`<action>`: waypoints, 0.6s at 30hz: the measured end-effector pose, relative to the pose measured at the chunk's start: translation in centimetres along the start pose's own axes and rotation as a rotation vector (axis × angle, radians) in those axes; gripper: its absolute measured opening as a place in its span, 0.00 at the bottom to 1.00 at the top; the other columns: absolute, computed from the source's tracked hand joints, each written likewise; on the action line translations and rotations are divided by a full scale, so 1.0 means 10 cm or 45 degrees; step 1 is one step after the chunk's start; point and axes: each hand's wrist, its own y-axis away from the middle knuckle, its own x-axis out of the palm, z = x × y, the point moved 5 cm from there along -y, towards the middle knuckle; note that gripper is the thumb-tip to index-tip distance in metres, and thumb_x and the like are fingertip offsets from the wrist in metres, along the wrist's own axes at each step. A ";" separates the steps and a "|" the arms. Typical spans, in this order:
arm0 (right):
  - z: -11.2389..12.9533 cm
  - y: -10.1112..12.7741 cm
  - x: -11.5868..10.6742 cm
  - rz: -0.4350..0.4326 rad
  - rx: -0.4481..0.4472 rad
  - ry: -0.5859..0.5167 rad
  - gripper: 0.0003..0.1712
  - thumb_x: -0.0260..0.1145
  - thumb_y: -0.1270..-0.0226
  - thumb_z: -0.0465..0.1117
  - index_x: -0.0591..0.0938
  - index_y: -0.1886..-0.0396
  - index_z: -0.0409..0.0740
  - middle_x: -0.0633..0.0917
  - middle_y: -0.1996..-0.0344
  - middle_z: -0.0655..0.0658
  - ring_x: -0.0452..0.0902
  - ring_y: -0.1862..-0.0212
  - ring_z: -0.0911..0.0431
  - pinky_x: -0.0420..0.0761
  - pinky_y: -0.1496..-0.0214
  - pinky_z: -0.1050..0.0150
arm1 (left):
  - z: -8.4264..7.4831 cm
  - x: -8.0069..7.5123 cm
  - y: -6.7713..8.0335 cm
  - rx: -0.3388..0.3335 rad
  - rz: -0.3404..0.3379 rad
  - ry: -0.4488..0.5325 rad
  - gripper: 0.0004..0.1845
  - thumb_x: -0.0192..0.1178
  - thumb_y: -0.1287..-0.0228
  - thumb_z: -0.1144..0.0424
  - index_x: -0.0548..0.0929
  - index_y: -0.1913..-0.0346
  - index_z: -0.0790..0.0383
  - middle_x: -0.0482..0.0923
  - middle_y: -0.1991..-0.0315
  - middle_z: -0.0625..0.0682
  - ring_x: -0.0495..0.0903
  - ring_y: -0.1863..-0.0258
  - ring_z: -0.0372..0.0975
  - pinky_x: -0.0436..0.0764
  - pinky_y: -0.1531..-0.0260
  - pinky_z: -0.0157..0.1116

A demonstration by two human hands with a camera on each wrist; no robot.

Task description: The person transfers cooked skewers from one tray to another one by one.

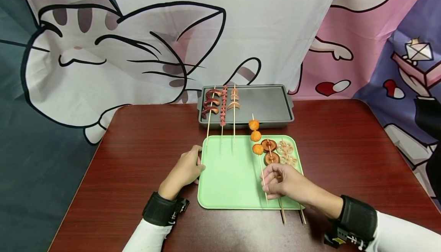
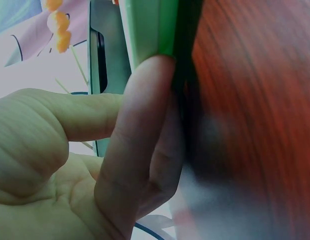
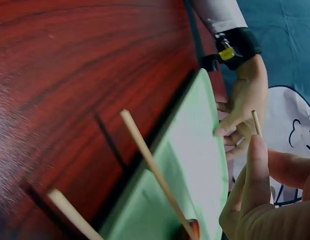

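Skewer of orange balls (image 1: 255,136): light load, stiff stick (judged)

Skewer was above the green tray (image 1: 231,179), pinched low on its bare stick by the right hand (image 1: 284,183); that looked the best hold. Balls appeared rounded and rough-coated (real or toy, could not tell), probably liable to slip if squeezed. Stick looked like pale wood. Left hand (image 1: 186,166), well apart from the right, gripped the smooth, round-cornered tray's left rim.

Left of the right hand's (image 1: 283,182) grip, I have a free lane over the green tray (image 1: 227,179) to the left hand (image 1: 186,166). Mushrooms (image 1: 270,153) and lotus slices (image 1: 286,148) crowd me just beyond; farther ahead-left, sticks (image 1: 234,127) overhang the grey pan (image 1: 265,101).
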 end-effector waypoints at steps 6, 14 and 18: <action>-0.07 0.03 0.01 -0.026 0.008 0.028 0.18 0.69 0.36 0.23 0.74 0.50 0.20 0.81 0.65 0.42 0.85 0.62 0.52 0.92 0.58 0.56 | 0.00 0.00 0.00 0.002 0.003 -0.009 0.32 0.63 0.29 0.74 0.64 0.26 0.68 0.73 0.67 0.57 0.79 0.83 0.44 0.84 0.84 0.37; -0.12 0.08 0.07 -0.045 -0.024 0.047 0.17 0.69 0.37 0.23 0.73 0.52 0.21 0.80 0.66 0.43 0.83 0.64 0.56 0.92 0.59 0.56 | 0.00 -0.01 0.00 -0.006 0.006 -0.027 0.31 0.62 0.28 0.73 0.64 0.26 0.67 0.72 0.67 0.57 0.79 0.83 0.44 0.83 0.83 0.37; -0.18 0.11 0.10 -0.059 0.003 0.045 0.18 0.69 0.37 0.23 0.73 0.51 0.22 0.79 0.66 0.44 0.83 0.63 0.57 0.92 0.59 0.58 | 0.01 0.00 0.00 -0.004 0.011 -0.029 0.31 0.62 0.28 0.73 0.64 0.26 0.67 0.72 0.67 0.57 0.78 0.83 0.44 0.83 0.83 0.36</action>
